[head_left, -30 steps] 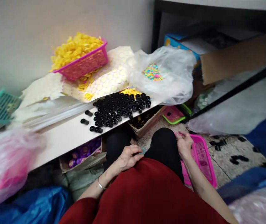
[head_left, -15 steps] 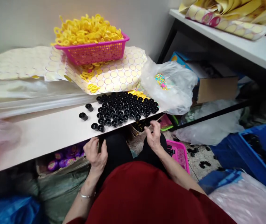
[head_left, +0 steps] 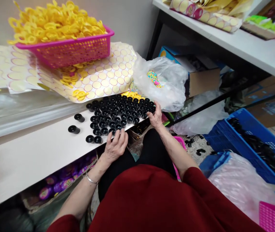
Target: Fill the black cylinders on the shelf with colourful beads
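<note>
Many small black plastic cups (head_left: 114,111), open at the top, stand packed together on the white shelf (head_left: 48,154). My left hand (head_left: 116,145) is at the front edge of the group, fingers slightly bent and apart, the tips by the nearest cups. At the right end of the group is my right hand (head_left: 156,117), thumb and fingers spread beside the last cups. Whether its fingertips touch them is hard to tell. Two single cups (head_left: 74,129) stand apart on the left.
A pink basket (head_left: 74,51) heaped with yellow plastic rings stands on sticker sheets (head_left: 110,79) behind the cups. A clear bag (head_left: 171,83) with coloured beads lies at the right. A cardboard box (head_left: 33,196) of purple items sits under the shelf; a blue crate (head_left: 253,145) is at right.
Both hands have moved forward and up from above the lap to the cups, the left also to the right. The view has shifted, bringing more of the right side into sight.
</note>
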`<state>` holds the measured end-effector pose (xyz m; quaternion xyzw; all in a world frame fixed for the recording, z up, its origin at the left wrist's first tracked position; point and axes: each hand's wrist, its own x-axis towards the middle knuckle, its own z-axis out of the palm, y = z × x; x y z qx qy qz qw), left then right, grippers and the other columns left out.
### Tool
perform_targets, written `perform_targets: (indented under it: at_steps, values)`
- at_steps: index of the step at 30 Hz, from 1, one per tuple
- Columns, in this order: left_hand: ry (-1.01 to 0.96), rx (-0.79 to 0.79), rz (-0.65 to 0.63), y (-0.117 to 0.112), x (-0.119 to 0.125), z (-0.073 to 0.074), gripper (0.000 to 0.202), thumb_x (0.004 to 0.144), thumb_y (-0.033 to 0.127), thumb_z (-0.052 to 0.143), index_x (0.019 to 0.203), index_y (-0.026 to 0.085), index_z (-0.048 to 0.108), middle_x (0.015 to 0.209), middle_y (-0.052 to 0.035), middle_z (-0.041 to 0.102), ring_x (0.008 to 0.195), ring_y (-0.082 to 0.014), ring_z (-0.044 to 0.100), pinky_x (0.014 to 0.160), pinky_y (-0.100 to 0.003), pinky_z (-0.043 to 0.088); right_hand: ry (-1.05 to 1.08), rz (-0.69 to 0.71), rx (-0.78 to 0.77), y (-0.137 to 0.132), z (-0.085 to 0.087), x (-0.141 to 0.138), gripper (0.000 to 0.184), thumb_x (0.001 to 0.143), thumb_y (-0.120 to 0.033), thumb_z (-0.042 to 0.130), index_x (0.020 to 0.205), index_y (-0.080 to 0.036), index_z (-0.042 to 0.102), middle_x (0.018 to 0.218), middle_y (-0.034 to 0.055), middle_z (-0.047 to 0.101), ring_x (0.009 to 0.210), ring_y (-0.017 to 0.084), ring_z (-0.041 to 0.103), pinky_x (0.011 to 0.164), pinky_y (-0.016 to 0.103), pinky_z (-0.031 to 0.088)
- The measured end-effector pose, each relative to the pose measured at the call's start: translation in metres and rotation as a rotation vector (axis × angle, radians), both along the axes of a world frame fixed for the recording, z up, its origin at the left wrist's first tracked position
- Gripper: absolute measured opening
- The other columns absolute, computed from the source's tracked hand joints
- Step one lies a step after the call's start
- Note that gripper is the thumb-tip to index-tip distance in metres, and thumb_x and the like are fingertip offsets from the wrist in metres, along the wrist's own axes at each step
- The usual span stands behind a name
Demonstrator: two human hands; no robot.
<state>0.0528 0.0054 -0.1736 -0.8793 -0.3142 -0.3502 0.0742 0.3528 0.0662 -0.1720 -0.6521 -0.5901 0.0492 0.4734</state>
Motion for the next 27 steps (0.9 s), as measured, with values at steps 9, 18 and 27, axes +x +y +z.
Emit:
perform_targets:
  at_steps: [9,18,27]
  values:
    - [0.293,0.123,-0.114,0.022,0.086,0.026,0.044,0.095,0.011,0.038,0.134,0.012,0.057,0.14,-0.0196,0.056,0.135,-0.0276,0.049,0.12,-0.057,0.021,-0.058,-0.013,0.002,0.017,0.003,0.006,0.089,0.078,-0.081,0.046,0.133,-0.011,0.051,0.131,0.0205,0.056,0.124,0.033,0.051,0.108,0.053,0.04]
    - [0.354,-0.013,-0.078,0.049,0.083,0.019,0.047,0.094,0.01,0.037,0.136,0.014,0.056,0.141,-0.0225,0.054,0.136,-0.0325,0.048,0.116,-0.067,0.019,0.018,-0.045,0.061,0.028,0.003,-0.007,0.066,0.087,-0.068,0.047,0.126,-0.017,0.058,0.126,0.0167,0.06,0.121,0.031,0.053,0.107,0.053,0.041]
    - [0.3,0.238,-0.025,0.05,0.08,0.02,0.04,0.093,0.012,0.046,0.129,0.014,0.062,0.135,-0.0196,0.06,0.136,-0.0288,0.047,0.121,-0.062,0.003,-0.011,-0.097,0.247,0.018,0.017,-0.001,0.057,0.096,-0.061,0.033,0.121,-0.016,0.057,0.119,0.0176,0.061,0.113,0.028,0.056,0.096,0.049,0.048]
